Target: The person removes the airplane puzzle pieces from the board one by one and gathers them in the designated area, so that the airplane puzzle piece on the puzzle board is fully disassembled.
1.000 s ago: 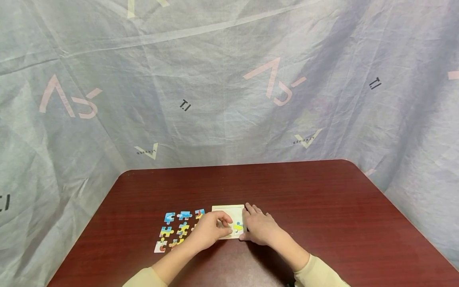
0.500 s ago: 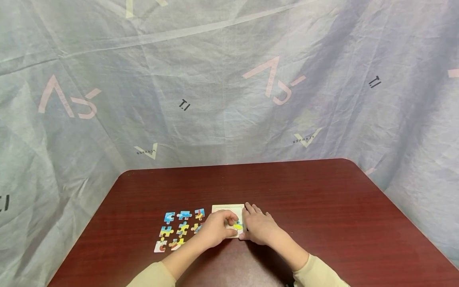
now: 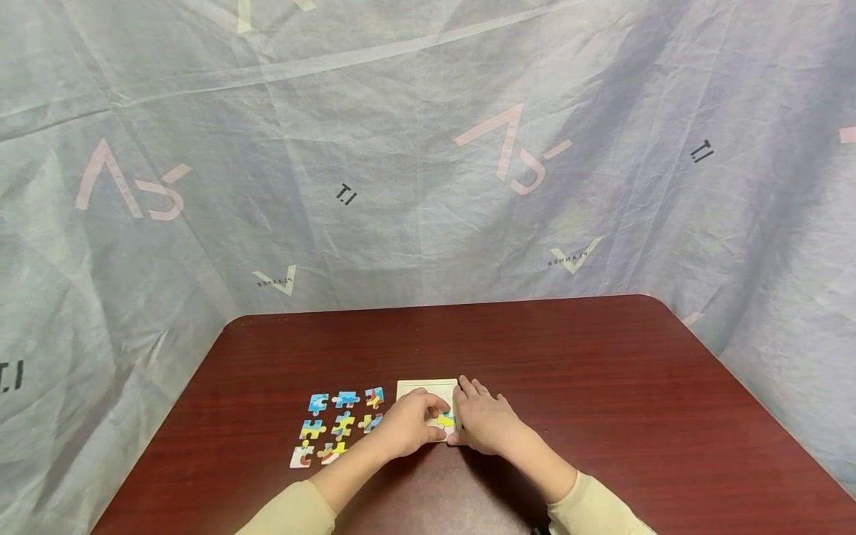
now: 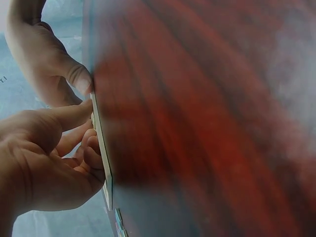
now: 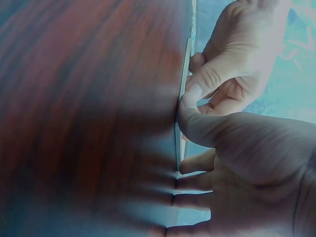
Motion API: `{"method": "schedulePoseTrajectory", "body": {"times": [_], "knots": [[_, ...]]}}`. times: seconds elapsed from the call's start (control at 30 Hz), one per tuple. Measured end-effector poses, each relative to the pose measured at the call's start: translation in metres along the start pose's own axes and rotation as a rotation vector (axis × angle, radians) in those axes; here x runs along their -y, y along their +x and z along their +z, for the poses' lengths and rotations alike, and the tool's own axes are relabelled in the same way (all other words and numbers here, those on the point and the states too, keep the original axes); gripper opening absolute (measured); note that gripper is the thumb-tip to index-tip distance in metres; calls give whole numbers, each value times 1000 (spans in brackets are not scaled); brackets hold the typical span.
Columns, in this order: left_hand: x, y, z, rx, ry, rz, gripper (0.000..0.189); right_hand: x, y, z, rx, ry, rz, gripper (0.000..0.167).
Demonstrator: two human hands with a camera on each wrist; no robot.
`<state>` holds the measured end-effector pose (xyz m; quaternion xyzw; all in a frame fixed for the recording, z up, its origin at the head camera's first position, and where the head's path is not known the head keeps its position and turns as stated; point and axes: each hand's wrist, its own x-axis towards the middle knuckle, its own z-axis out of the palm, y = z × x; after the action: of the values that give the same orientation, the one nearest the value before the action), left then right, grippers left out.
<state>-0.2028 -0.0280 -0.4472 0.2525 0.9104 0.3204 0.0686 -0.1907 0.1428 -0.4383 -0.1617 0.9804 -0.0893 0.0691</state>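
A pale, shallow puzzle tray (image 3: pixel 426 383) lies on the table, with a yellow and blue jigsaw piece (image 3: pixel 445 421) at its lower right corner. Over the tray, my left hand (image 3: pixel 409 425) has its thumb and curled index finger at that piece, pinching it from above and below. In the left wrist view the left thumb (image 4: pixel 74 114) reaches the tray's near edge. My right hand (image 3: pixel 487 421) rests along the tray's right side, fingers straight and fingertips on the table. Its thumb lies at the tray's near corner. The left hand hides the tray's left part.
Left of the tray, several loose jigsaw pieces (image 3: pixel 344 424) lie in rough rows, one partly covered by the left forearm. The dark red table (image 3: pixel 568 357) ends at a grey printed cloth (image 3: pixel 401 148) hung behind and at the sides.
My left hand has moved right across the tray to the yellow and blue jigsaw piece, its thumb and index finger closing in around it. The right hand has stayed by the tray.
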Motion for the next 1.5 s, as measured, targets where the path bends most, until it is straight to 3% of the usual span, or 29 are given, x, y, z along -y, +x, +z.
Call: {"method": "schedulePoseTrajectory", "body": {"times": [0.5, 0.9, 1.13, 1.5], "knots": [[2, 1, 1, -23, -21, 19, 36, -1, 1, 1, 4, -8, 2, 85], [3, -1, 0, -61, -147, 32, 25, 0, 3, 0, 8, -3, 22, 85], [4, -1, 3, -67, -225, -2, 23, 0, 3, 2, 10, -10, 18, 85], [6, 1, 6, -88, -229, -16, 21, 0, 4, 2, 19, 5, 22, 85]]}}
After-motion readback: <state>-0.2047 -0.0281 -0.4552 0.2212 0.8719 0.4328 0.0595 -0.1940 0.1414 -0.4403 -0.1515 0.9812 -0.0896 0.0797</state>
